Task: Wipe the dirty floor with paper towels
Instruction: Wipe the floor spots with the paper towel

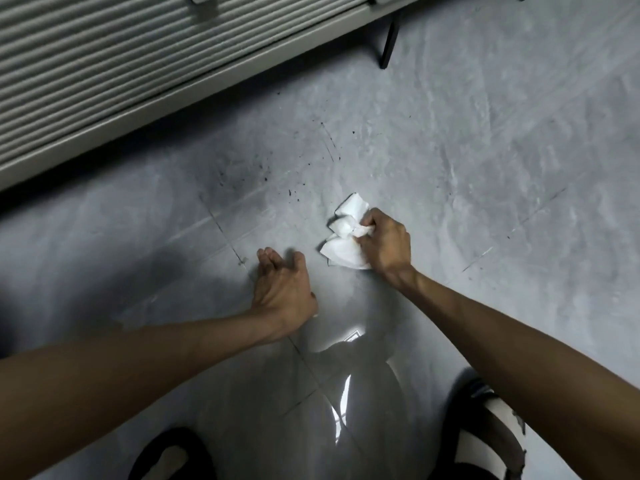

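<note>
1. Your right hand [381, 245] grips a bunched white paper towel [341, 237], with the fingers curled tight round its gathered middle. The towel lies on the grey floor [485, 150] just left of that hand, near the middle of the view.
2. Your left hand [282, 285] is open, fingers straight and close together, and holds nothing. It sits low by the floor, nearer to you and left of the towel, apart from it.
3. The dark specks [298, 174] and thin streaks lie farther away, between the towel and the ribbed cabinet [104, 64]. The towel is not on them yet.
4. Bunched like this, the towel probably meets the floor over a small patch. If the specks are wet, you may smear them instead of lifting them.
5. If they are dry, a stroke away from you could push them into the dark gap under the cabinet, where they would be hard to reach.
6. The tiles are glossy, so a left palm carrying your weight could slide or drag through the dirt.
7. You cannot see the towel's underside, so how soiled it is stays unknown. A dark edge at its near left border may be dirt or shadow.
8. Whether your left palm actually presses the floor is unclear. Glare near your shoes [485, 427] hides that part of the floor, and the shoes are cut off at the near edge.
</note>
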Tool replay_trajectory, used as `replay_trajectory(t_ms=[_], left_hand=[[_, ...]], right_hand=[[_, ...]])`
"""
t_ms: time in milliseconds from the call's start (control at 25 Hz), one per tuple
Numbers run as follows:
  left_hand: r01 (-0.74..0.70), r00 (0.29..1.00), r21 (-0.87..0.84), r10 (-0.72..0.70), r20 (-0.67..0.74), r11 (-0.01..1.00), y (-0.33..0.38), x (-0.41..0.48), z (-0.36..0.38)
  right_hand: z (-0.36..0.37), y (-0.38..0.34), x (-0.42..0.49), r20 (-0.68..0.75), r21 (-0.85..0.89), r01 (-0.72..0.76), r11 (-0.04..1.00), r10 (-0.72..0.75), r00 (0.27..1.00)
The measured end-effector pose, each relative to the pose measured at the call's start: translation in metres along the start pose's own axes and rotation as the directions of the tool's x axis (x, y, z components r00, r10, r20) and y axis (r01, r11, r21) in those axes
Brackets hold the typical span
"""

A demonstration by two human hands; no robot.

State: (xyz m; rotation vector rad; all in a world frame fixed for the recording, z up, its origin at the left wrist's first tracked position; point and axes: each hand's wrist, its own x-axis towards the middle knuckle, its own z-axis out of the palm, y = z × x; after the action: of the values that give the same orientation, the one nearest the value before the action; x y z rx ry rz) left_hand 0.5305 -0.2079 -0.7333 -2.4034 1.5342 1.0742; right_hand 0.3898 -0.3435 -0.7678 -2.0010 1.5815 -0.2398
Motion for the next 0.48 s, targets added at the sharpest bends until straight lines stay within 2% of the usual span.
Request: replay_trajectory(t_ms=[200,400,480], left_hand=[[0.008,1.000,-0.007,-0.008,0.022,1.000,0.001,0.005,0.001],[0.017,0.993,-0.003,-0.017,0.117,1.000,0.004,0.008,-0.007],[0.036,0.990,-0.012,-0.034,0.136,0.999,0.004,0.006,-0.009]], right_hand=[[-0.025,0.045,-0.056,0.030,-0.010,-0.016,1.000,0.017,0.999],[-0.005,-0.004,0.017,-0.022,-0.010,-0.021,1.000,0.020,1.000],[0.001,-0.010,0.019,-0.015,0.022,-0.010,1.000,0.011,1.000]])
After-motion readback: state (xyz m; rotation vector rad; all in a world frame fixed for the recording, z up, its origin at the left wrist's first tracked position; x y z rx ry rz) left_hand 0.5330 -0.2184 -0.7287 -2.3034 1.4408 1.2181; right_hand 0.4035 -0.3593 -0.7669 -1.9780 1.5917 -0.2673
